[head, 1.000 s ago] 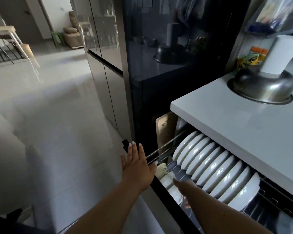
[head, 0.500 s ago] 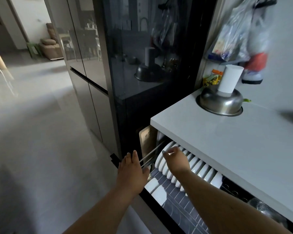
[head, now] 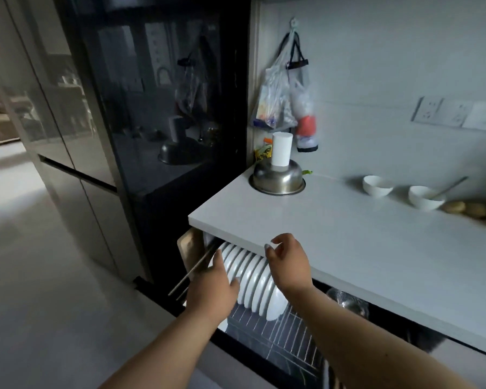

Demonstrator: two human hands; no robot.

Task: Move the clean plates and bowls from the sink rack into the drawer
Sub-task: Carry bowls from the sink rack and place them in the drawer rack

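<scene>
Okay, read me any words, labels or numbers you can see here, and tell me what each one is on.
None can be read.
Yellow packet behind the steel bowl: dark print, too blurred.
Hanging plastic bags: coloured packaging inside, no legible text.
Cutting board beside the drawer: no mark legible.

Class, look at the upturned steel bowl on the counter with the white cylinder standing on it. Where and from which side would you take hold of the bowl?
Lift the white cylinder off first. The steel bowl lies rim-down on the counter, and its domed wall looks smooth and probably slippery. So come from above with fingers spread, hooking the flared rim on opposite sides.
</scene>
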